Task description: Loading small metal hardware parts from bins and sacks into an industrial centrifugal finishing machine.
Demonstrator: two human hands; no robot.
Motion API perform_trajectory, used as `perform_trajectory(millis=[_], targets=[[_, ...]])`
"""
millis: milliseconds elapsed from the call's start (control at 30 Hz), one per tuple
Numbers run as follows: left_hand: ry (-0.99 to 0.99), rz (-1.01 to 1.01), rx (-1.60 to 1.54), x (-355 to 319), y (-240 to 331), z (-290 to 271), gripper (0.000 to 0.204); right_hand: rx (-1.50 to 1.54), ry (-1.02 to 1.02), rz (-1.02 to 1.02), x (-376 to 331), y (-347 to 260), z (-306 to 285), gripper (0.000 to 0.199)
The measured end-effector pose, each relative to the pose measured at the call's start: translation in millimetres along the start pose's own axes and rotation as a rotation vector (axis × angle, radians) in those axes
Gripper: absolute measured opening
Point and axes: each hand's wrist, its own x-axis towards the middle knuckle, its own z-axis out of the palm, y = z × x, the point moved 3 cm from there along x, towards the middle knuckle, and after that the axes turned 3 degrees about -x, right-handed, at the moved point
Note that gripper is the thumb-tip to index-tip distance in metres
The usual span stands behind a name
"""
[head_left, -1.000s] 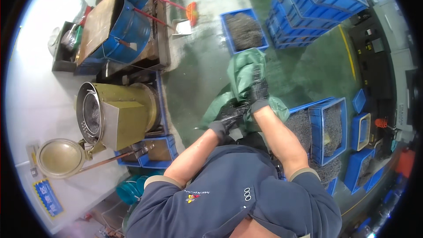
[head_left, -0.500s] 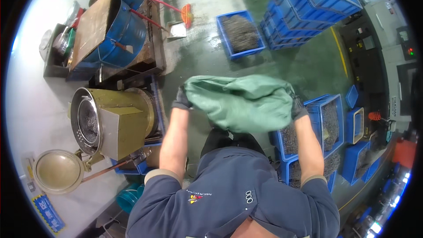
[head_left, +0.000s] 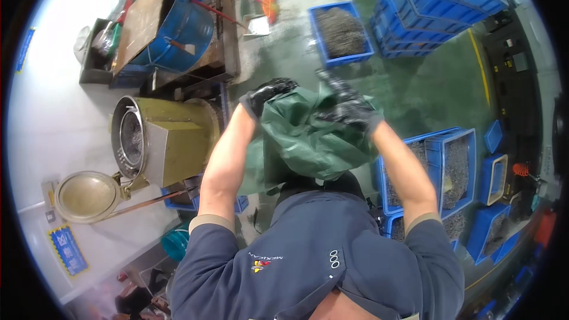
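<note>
Olive drum, standing at left; left hand [head_left: 269, 96], black-gloved, grasping the green plastic [head_left: 317, 142], which is hanging bunched before the torso; right hand [head_left: 349, 108], black-gloved, overlapping its upper right, blurring, grip unclear; blue crates [head_left: 435, 137], sitting at right.

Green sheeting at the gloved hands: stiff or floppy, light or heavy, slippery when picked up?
The green sheeting would probably flop: it bunches into loose folds. Its thin-looking layers suggest it is light for its size. The sheen hints it may be slippery.
</note>
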Motion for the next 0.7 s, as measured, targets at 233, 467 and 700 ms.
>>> perform_trajectory(millis=[233,467,700], targets=[[0.304,-0.104,0.091,-41,-9,9,0.038,0.382,-0.467,0.802,-17,33,44,0.026],[0.877,0.089,0.214,-114,40,108,0.036,-0.225,-0.015,0.604,23,154,59,0.051],[0.821,-0.24,0.295,-64,22,195,0.047,-0.501,0.052,-0.228,8,-97,-14,0.015]])
